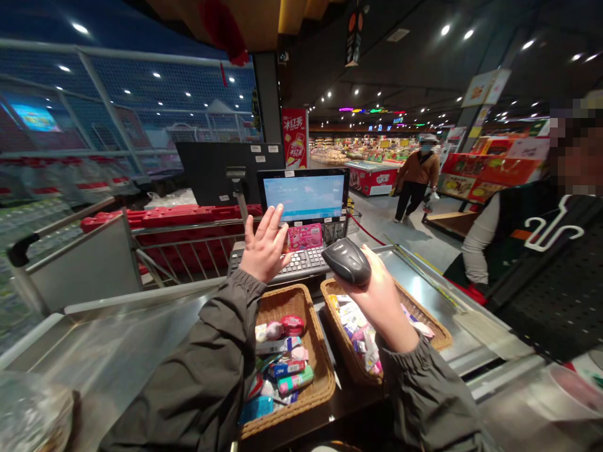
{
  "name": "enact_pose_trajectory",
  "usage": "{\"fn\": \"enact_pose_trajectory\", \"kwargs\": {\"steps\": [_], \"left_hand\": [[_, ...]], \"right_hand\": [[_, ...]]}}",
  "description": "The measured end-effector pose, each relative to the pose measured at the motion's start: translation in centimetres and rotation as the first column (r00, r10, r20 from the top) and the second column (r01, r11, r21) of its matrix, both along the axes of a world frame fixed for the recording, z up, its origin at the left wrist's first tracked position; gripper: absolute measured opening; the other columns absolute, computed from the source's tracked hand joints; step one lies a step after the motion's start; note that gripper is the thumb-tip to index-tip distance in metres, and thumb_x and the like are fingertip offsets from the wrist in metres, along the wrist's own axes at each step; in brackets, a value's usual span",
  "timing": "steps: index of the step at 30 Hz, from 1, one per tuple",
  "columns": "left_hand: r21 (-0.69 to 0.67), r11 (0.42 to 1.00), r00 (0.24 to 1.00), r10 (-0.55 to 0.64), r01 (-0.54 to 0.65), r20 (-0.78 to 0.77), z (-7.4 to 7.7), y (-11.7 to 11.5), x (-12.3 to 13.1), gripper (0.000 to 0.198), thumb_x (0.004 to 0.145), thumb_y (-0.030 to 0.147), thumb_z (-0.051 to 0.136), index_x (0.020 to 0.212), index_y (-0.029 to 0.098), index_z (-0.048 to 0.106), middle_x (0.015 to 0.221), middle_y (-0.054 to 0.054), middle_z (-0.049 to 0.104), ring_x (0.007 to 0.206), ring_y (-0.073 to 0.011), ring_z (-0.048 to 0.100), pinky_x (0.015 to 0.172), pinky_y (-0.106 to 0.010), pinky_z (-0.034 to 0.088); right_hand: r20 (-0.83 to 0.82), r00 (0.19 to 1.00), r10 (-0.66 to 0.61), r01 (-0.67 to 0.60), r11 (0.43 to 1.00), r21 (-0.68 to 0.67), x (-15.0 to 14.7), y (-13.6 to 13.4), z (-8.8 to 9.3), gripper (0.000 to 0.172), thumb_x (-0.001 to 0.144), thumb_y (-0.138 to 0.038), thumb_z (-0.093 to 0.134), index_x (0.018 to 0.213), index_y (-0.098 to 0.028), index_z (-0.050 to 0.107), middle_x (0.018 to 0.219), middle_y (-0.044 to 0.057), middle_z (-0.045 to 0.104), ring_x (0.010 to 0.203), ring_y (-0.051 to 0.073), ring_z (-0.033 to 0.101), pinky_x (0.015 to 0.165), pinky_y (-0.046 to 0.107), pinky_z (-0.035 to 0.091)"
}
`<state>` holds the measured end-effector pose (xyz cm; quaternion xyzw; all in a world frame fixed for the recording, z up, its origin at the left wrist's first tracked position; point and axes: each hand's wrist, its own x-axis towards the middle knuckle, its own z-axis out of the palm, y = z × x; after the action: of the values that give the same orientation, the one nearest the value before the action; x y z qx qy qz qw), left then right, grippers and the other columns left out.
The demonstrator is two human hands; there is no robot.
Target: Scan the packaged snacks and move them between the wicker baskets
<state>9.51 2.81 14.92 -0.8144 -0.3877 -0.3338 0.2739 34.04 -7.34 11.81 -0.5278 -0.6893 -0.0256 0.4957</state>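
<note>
At lower left, a clear plastic item [32,408] on the metal surface [136,339] is blurred and cut off. The left sleeve [198,364] covers part of a wicker basket [325,370] of small packets [294,380]; the right hand [382,298] and wrist hide some of a second basket [343,342]. That hand is clamped on a black scanner [347,260]. Apart from it, the left hand [265,248], fingers spread, blocks some of the keyboard [308,260], perhaps without touching. Beyond, a pink pack [306,237] shows below the screen [306,196], its text illegible.
</note>
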Motion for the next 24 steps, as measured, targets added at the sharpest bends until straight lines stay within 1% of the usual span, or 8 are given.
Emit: {"fn": "enact_pose_trajectory", "kwargs": {"steps": [3, 6, 8, 12, 18, 21, 24], "left_hand": [[0.007, 1.000, 1.000, 0.016, -0.016, -0.012, 0.0, -0.1, -0.4, 0.053, 0.079, 0.030, 0.066, 0.130, 0.017, 0.060, 0.164, -0.015, 0.021, 0.153, -0.0339, 0.022, 0.125, -0.058, -0.002], [0.003, 0.999, 0.999, 0.033, -0.032, -0.022, 0.0, -0.3, -0.8, 0.053, 0.079, 0.029, 0.066, 0.131, 0.017, 0.059, 0.164, -0.015, 0.020, 0.153, -0.0341, 0.022, 0.125, -0.059, -0.001], [-0.002, 0.999, 0.999, 0.042, -0.042, -0.029, 0.0, -0.4, -1.0, 0.053, 0.079, 0.029, 0.066, 0.131, 0.016, 0.059, 0.164, -0.016, 0.020, 0.153, -0.0339, 0.022, 0.125, -0.059, -0.001], [-0.005, 0.999, 0.998, 0.052, -0.052, -0.038, -0.2, -0.6, -1.4, 0.053, 0.080, 0.030, 0.066, 0.131, 0.016, 0.059, 0.165, -0.016, 0.019, 0.154, -0.0331, 0.020, 0.125, -0.059, -0.002], [-0.004, 0.998, 0.998, 0.055, -0.055, -0.041, -0.6, -0.8, -2.3, 0.053, 0.080, 0.032, 0.066, 0.131, 0.017, 0.060, 0.165, -0.015, 0.018, 0.153, -0.0338, 0.021, 0.125, -0.058, -0.003], [-0.015, 0.997, 0.997, 0.072, -0.073, -0.041, -0.7, -0.9, -2.6, 0.054, 0.080, 0.032, 0.067, 0.130, 0.015, 0.061, 0.165, -0.017, 0.019, 0.153, -0.0349, 0.022, 0.125, -0.057, -0.003], [-0.029, 0.994, 0.993, 0.103, -0.105, -0.051, -0.8, -1.1, -2.9, 0.055, 0.079, 0.034, 0.069, 0.130, 0.014, 0.062, 0.164, -0.018, 0.020, 0.152, -0.0358, 0.023, 0.125, -0.057, -0.003]], "right_hand": [[-0.009, 1.000, 0.008, -0.009, 1.000, -0.027, -0.3, -0.1, -0.1, 0.047, 0.086, -0.050, 0.064, 0.123, -0.021, 0.063, 0.129, 0.015, 0.065, 0.134, 0.036, 0.051, 0.115, 0.059, 0.036], [-0.021, 1.000, 0.011, -0.012, 0.998, -0.054, -0.7, -0.1, -0.1, 0.049, 0.086, -0.051, 0.063, 0.123, -0.019, 0.063, 0.130, 0.017, 0.064, 0.136, 0.038, 0.049, 0.114, 0.061, 0.036], [-0.029, 1.000, 0.008, -0.009, 0.999, -0.046, -1.0, -0.1, -0.2, 0.051, 0.085, -0.052, 0.065, 0.123, -0.018, 0.063, 0.129, 0.017, 0.065, 0.136, 0.038, 0.049, 0.114, 0.061, 0.036], [-0.028, 0.999, 0.024, -0.025, 0.999, -0.037, -1.4, -0.1, -0.2, 0.045, 0.085, -0.049, 0.065, 0.120, -0.020, 0.064, 0.127, 0.015, 0.066, 0.137, 0.037, 0.049, 0.115, 0.058, 0.037], [-0.047, 0.998, 0.038, -0.041, 0.998, -0.050, -1.9, -0.3, -0.5, 0.049, 0.084, -0.047, 0.066, 0.122, -0.015, 0.063, 0.130, 0.019, 0.065, 0.133, 0.036, 0.053, 0.113, 0.056, 0.040], [-0.076, 0.996, 0.049, -0.054, 0.996, -0.070, -2.2, -0.5, -0.6, 0.053, 0.084, -0.046, 0.067, 0.127, -0.015, 0.060, 0.134, 0.019, 0.063, 0.133, 0.035, 0.053, 0.113, 0.055, 0.040], [-0.076, 0.995, 0.065, -0.069, 0.996, -0.054, -2.4, -0.7, -0.6, 0.054, 0.084, -0.046, 0.067, 0.129, -0.015, 0.059, 0.133, 0.018, 0.063, 0.132, 0.035, 0.054, 0.112, 0.056, 0.041]]}}
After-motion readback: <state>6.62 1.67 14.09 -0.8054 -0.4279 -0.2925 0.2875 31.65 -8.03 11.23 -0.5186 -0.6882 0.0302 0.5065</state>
